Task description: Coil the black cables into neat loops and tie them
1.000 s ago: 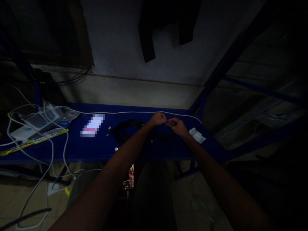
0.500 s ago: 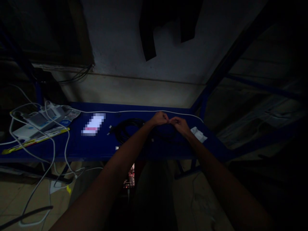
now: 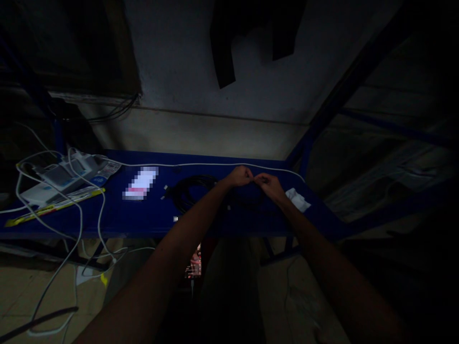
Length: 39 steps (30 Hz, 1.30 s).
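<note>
Over the right half of the blue table (image 3: 143, 217), my left hand (image 3: 240, 176) and my right hand (image 3: 268, 185) meet fingertip to fingertip. Both are closed in a pinch; anything between the fingers is too small and dark to make out. A coil of black cable (image 3: 182, 193) lies to the left, partly covered by my left forearm, with light metal plugs (image 3: 165, 190) at its side. More dark cable seems to lie beneath my hands, but the gloom hides it. Just right of my right wrist is a crumpled white tissue (image 3: 297, 199).
At the left, a white power strip (image 3: 43, 191) with chargers and looping white cords stands beside a yellow packet (image 3: 53, 209). A pixelated bright phone-like rectangle (image 3: 140, 183) lies near the coil. A lit phone (image 3: 194, 263) with a cord sits below the table edge.
My fingertips have shifted very slightly, with the hands still meeting in the same place. The whole view has moved a little.
</note>
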Tool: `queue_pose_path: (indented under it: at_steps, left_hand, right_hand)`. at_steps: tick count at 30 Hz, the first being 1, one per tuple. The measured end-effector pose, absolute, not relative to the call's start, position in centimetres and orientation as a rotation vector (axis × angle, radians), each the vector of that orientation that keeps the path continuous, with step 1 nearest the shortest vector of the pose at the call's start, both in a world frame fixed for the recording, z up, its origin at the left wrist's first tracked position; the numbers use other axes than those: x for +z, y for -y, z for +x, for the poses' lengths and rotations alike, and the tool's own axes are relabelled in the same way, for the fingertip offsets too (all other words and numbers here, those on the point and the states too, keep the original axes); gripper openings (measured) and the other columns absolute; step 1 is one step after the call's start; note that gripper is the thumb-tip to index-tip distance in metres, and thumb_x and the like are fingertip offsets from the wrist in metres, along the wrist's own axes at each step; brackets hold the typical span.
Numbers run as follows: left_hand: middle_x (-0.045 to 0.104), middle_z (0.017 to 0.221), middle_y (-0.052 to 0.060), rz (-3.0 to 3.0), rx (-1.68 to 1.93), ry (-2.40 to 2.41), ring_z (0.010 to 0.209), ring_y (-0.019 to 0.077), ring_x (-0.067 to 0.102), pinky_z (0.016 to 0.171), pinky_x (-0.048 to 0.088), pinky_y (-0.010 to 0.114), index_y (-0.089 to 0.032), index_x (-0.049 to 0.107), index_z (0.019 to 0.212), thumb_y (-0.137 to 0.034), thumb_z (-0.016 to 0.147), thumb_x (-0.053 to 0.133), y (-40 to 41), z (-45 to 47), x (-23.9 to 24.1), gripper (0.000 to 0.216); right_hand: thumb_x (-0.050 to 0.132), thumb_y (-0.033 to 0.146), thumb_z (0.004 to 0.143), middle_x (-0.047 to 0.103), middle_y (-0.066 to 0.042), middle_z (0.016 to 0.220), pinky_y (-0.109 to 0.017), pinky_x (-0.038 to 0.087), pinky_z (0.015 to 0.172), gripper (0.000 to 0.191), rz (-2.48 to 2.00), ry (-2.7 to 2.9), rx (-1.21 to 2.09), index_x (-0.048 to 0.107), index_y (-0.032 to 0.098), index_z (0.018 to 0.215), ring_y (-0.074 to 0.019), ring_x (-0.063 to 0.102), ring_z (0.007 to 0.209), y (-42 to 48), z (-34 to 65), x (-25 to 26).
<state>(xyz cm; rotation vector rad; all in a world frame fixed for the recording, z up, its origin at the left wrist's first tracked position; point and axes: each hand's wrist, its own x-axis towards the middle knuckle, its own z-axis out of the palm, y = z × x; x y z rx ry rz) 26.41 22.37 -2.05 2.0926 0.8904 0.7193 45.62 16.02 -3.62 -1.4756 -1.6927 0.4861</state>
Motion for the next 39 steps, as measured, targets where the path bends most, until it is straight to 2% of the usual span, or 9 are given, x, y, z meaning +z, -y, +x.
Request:
queue_pose_path:
  at_steps: [4, 9, 17, 23, 28, 33, 39]
  left_hand:
    - [0.075, 0.086, 0.006, 2.111, 0.722, -0.897, 0.074, 0.0156, 0.064, 0.076, 0.051, 0.026, -0.011, 0.081, 0.096, -0.015, 0.082, 0.067, -22.31, 26.39, -1.92, 0.02]
    - [0.076, 0.087, 0.008, 2.118, 0.734, -0.928, 0.076, 0.0174, 0.065, 0.077, 0.052, 0.028, -0.01, 0.081, 0.095, -0.012, 0.08, 0.068, -22.05, 26.22, -1.66, 0.02]
    - [0.076, 0.088, 0.006, 2.124, 0.736, -0.925, 0.077, 0.0166, 0.065, 0.078, 0.052, 0.027, -0.011, 0.082, 0.097, -0.012, 0.082, 0.066, -22.33, 26.26, -1.85, 0.022]
    - [0.076, 0.091, 0.008, 2.127, 0.746, -0.937, 0.079, 0.0169, 0.065, 0.078, 0.05, 0.027, -0.011, 0.078, 0.097, -0.018, 0.086, 0.07, -21.97, 26.19, -1.6, 0.015]
    - [0.075, 0.091, 0.008, 2.134, 0.75, -0.965, 0.08, 0.0173, 0.064, 0.079, 0.05, 0.028, -0.012, 0.076, 0.091, -0.017, 0.087, 0.07, -21.61, 26.01, -1.23, 0.009]
    - [0.073, 0.085, 0.007, 2.13, 0.765, -0.979, 0.077, 0.0172, 0.062, 0.079, 0.049, 0.028, -0.013, 0.075, 0.087, -0.028, 0.09, 0.07, -21.95, 26.17, -1.59, 0.017]
    - [0.069, 0.076, 0.003, 2.113, 0.769, -0.914, 0.07, 0.015, 0.06, 0.073, 0.047, 0.026, -0.014, 0.075, 0.085, -0.041, 0.096, 0.063, -22.18, 26.13, -2.04, 0.032]
  right_hand:
    - [0.069, 0.049, 0.079, 0.078, -0.007, 0.083, -0.038, 0.054, 0.075, 0.031, -1.481, 1.72, 0.436, 0.078, 0.021, 0.089, -0.0263, 0.069, 0.081, -16.15, 45.44, -3.69]
    - [0.068, 0.043, 0.077, 0.078, -0.008, 0.085, -0.041, 0.054, 0.081, 0.024, -1.484, 1.743, 0.387, 0.077, 0.021, 0.084, -0.0258, 0.068, 0.082, -16.23, 45.35, -3.7]
    - [0.067, 0.047, 0.081, 0.077, -0.008, 0.083, -0.038, 0.054, 0.074, 0.028, -1.489, 1.757, 0.37, 0.076, 0.021, 0.083, -0.0258, 0.068, 0.079, -16.22, 45.53, -3.7]
    - [0.067, 0.057, 0.083, 0.075, -0.008, 0.083, -0.037, 0.053, 0.07, 0.035, -1.449, 1.777, 0.316, 0.074, 0.022, 0.085, -0.0246, 0.066, 0.077, -16.52, 45.61, -4.23]
    - [0.071, 0.058, 0.081, 0.074, -0.008, 0.086, -0.038, 0.052, 0.072, 0.038, -1.434, 1.806, 0.286, 0.076, 0.022, 0.09, -0.0233, 0.064, 0.075, -16.58, 45.57, -4.17]
    - [0.07, 0.06, 0.082, 0.074, -0.008, 0.083, -0.037, 0.052, 0.072, 0.039, -1.449, 1.794, 0.289, 0.075, 0.022, 0.085, -0.0233, 0.064, 0.074, -16.31, 45.39, -3.7]
    - [0.067, 0.063, 0.084, 0.072, -0.005, 0.073, -0.035, 0.05, 0.068, 0.041, -1.49, 1.716, 0.354, 0.072, 0.022, 0.081, -0.0241, 0.064, 0.073, -15.87, 45.23, -3.37]
